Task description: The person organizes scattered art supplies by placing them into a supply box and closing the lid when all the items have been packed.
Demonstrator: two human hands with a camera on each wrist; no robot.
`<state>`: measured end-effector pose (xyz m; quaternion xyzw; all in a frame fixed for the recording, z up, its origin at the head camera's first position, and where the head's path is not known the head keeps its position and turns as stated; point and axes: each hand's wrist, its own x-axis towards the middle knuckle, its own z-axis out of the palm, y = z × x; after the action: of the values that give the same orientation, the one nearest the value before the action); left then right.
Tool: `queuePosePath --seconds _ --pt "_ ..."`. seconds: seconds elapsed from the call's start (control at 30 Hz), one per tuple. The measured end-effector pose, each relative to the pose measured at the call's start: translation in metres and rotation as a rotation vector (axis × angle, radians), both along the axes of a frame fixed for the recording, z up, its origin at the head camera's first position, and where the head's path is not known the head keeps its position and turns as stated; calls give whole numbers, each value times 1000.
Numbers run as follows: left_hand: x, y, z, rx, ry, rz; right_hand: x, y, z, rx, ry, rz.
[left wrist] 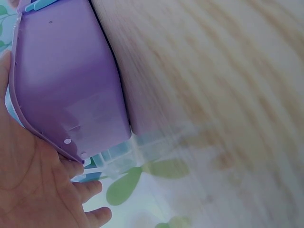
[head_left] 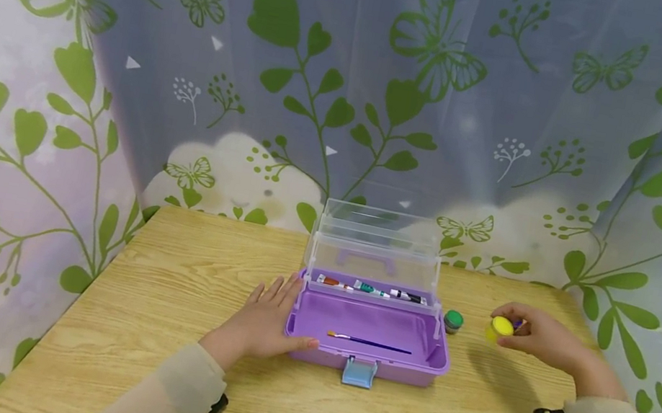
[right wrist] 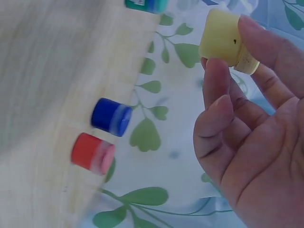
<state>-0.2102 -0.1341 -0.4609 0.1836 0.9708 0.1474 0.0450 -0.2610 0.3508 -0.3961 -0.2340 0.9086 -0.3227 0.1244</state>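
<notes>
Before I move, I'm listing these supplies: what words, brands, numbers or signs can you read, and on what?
No text is readable in these views.
Orange tube, green tube, black tube: labels too small to read.
Green jar: pale print, too blurred and cut off by the frame.
Yellow jar: dark specks, no lettering I can make out.

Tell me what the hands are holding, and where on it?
The right hand pinches the yellow pot by its sides; the left hand just touches the purple box.
</notes>
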Motion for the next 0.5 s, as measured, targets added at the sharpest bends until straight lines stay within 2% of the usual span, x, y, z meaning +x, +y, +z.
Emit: queuePosePath --seconds 0.2,0.37,0.5 --pt "0 0 0 5 -1 -1 -5 -9 17 31 22 5" --pt "-1 1 0 4 -2 2 -10 -15 31 32 -13 -8" --pt "-1 0 -2 -11 3 2 -13 -21 42 83 5 -12"
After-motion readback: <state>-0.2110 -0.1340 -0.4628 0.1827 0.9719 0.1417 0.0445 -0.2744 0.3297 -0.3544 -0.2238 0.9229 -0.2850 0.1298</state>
